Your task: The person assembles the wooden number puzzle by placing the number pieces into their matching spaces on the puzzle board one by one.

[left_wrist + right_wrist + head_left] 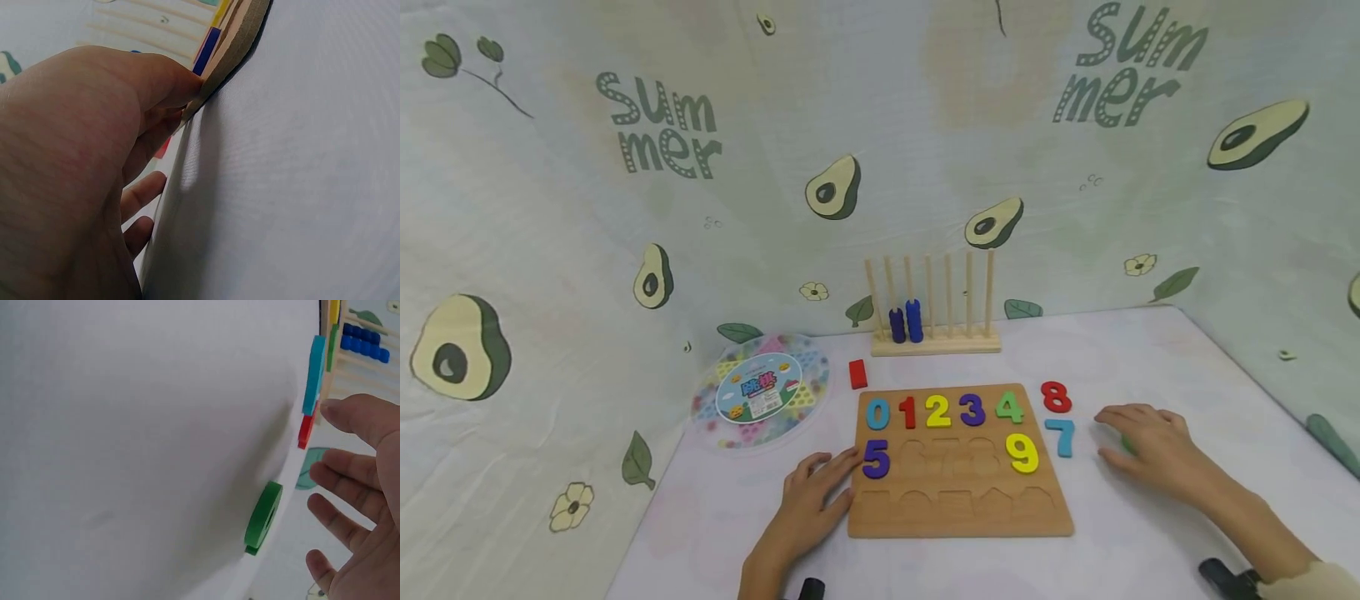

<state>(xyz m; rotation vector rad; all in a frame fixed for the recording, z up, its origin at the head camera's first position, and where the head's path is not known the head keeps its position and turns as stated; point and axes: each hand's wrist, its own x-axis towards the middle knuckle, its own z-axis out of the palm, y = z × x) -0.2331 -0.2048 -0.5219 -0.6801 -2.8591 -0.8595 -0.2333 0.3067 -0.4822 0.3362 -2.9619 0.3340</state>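
A wooden number board (pixel 958 510) lies on the table, with the numbers 0 to 4 in its top row. Its second row holds a purple 5 (pixel 876 459) and a yellow 9 (pixel 1022 453). My left hand (pixel 805 504) touches the board's left edge with loosely extended fingers; the board's corner shows by the thumb in the left wrist view. To the right of the board, my right hand (pixel 1157 450) hovers with spread fingers over a green number piece (pixel 264 515), mostly covered in the head view. Between hand and board lie a blue 7 (pixel 1061 437) and a red 8 (pixel 1056 397).
Behind the board stands a wooden peg rack (pixel 936 343) with blue beads on two of its rods. A red block (pixel 858 374) lies near the board's top left corner. At the left is a round, clear-wrapped game board (pixel 808 375). A printed cloth backdrop (pixel 910 100) rises behind.
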